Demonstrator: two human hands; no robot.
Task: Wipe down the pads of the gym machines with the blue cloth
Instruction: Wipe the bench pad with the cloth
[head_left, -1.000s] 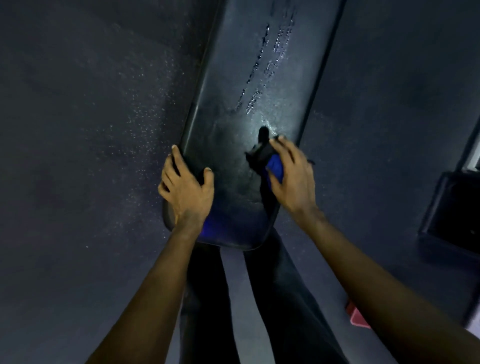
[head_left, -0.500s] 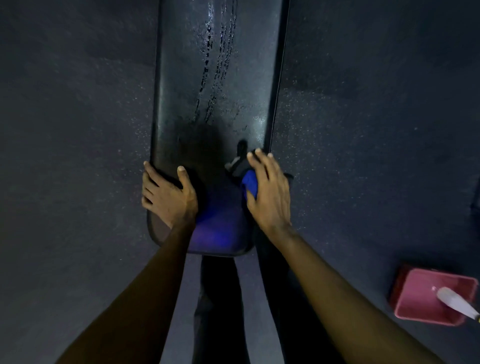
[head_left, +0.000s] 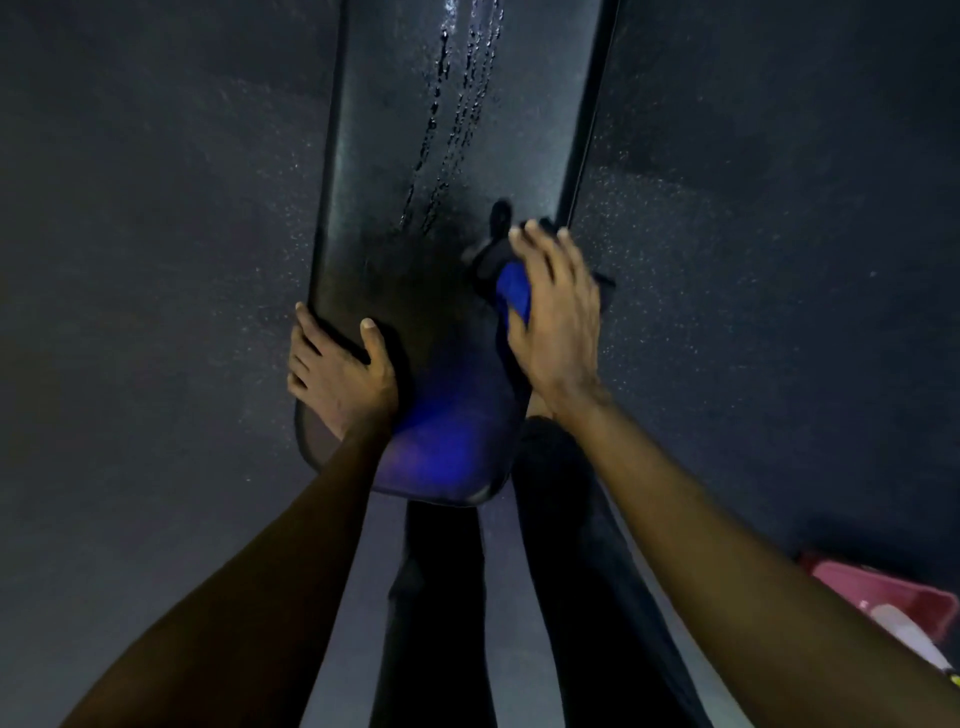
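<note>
The dark speckled floor (head_left: 156, 208) fills the left side. The left grip (head_left: 340, 371) holds the left edge of the long black pad (head_left: 374, 156) near its lower corner, fingers curled down over the side and the thumb lying on top. It sits on the same spot as half a second ago. Lines of water drops (head_left: 457, 104) run down the upper middle of the pad, and the near end shows a blue sheen (head_left: 441, 452). Below the pad, the person's legs in dark trousers (head_left: 441, 597) stand between the two forearms.

The blue cloth (head_left: 514, 288) lies bunched on the pad close to its right edge, under the right grip (head_left: 558, 322). That grip rests on top with its fingers laid out fairly straight and slightly spread, pressing the cloth to the surface. The fingertips are blurred. Compared with the earlier frame, this grip and the cloth are further up the pad and nearer its right rim.

At the far right a pink tub (head_left: 893, 597) stands on the floor, now partly hidden behind the right forearm, where before it showed whole. Something white (head_left: 898, 631) lies in it, too blurred to name
</note>
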